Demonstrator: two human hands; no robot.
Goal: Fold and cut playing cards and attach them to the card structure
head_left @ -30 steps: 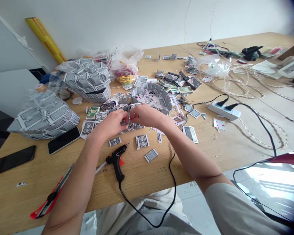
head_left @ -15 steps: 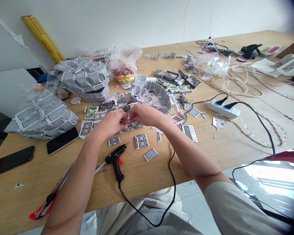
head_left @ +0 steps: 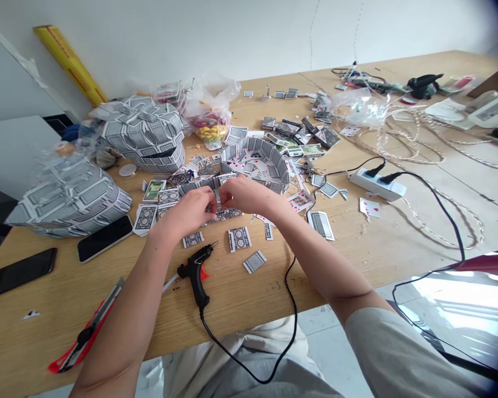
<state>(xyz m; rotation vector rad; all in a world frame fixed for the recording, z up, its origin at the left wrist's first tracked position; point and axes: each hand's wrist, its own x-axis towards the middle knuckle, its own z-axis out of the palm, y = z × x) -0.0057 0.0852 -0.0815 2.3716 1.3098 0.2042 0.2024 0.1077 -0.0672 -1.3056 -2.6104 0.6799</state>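
My left hand (head_left: pixel 194 208) and my right hand (head_left: pixel 243 193) meet at a low strip of folded playing cards (head_left: pixel 226 214), joined edge to edge like a wall. The fingers of both hands are closed on it, and the fingertips are partly hidden. Just behind lies a heart-like open box made of playing cards (head_left: pixel 276 166), with loose cards inside. Nearer me are several folded card pieces (head_left: pixel 239 239) and a black hot glue gun (head_left: pixel 198 273) with an orange trigger, lying on its side, its nozzle pointing toward the cards.
Two card-built lidded boxes (head_left: pixel 143 132) (head_left: pixel 72 199) stand at the left. Two phones (head_left: pixel 105 237) (head_left: pixel 20 272) and a red utility knife (head_left: pixel 87 331) lie in front. Card packs (head_left: pixel 288 130), a power strip (head_left: pixel 377 185) and twisted cord (head_left: pixel 419 149) spread to the right; the glue gun's cable loops over the table edge.
Both hands stay at the card strip with only slight finger movement. The whole view has shifted a little; nothing else has visibly moved.
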